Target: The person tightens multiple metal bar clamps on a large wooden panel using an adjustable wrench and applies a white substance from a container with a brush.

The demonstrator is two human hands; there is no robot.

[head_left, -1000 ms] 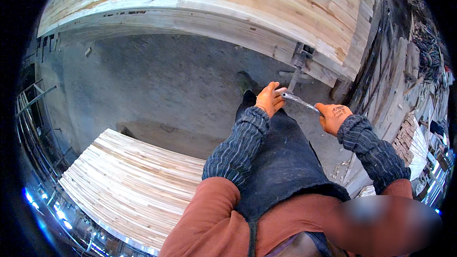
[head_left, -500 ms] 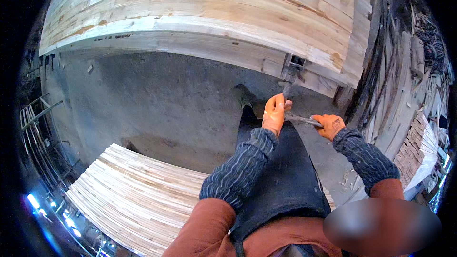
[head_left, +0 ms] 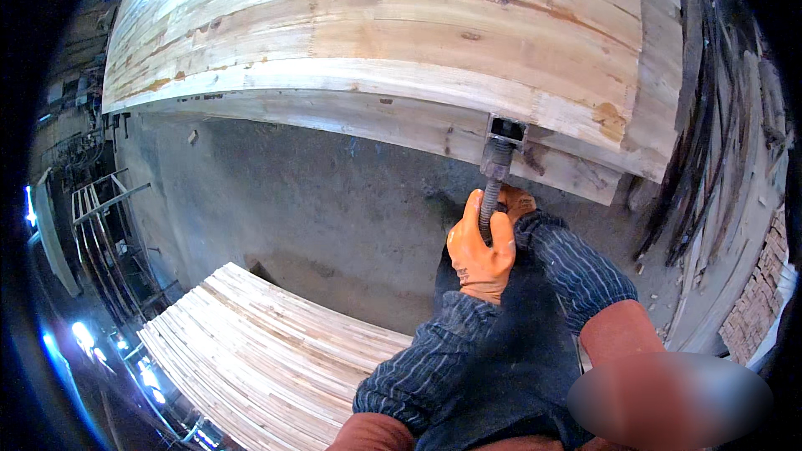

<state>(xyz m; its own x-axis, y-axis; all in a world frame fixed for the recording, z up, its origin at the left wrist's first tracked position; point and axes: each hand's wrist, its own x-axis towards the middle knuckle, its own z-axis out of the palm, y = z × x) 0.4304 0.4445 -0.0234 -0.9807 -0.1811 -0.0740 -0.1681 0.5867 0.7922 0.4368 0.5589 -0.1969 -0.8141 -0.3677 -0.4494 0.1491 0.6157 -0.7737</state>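
Note:
A threaded clamp screw (head_left: pixel 490 197) runs toward me from a metal clamp head (head_left: pixel 506 130) under the edge of a wide wooden panel (head_left: pixel 393 25). My left hand (head_left: pixel 482 255), in an orange glove, is closed around the screw's near end, thumb and fingers on either side. Just beyond it, on the right of the screw, is my right hand (head_left: pixel 518 200), also gloved in orange. Its fingers look curled and are partly hidden behind the screw and left hand. Whatever they hold is out of sight.
A stack of narrow wooden strips (head_left: pixel 276 351) lies at the lower left. Metal racks (head_left: pixel 104 242) stand at the far left. Long dark offcuts (head_left: pixel 702 108) and a pile of small wood blocks (head_left: pixel 756 301) are along the right side. Below the panel is a concrete floor (head_left: pixel 317 192).
My right hand has moved left and forward, from the outer end of a metal bar to beside the screw. The bar no longer shows. The whole view has shifted slightly.

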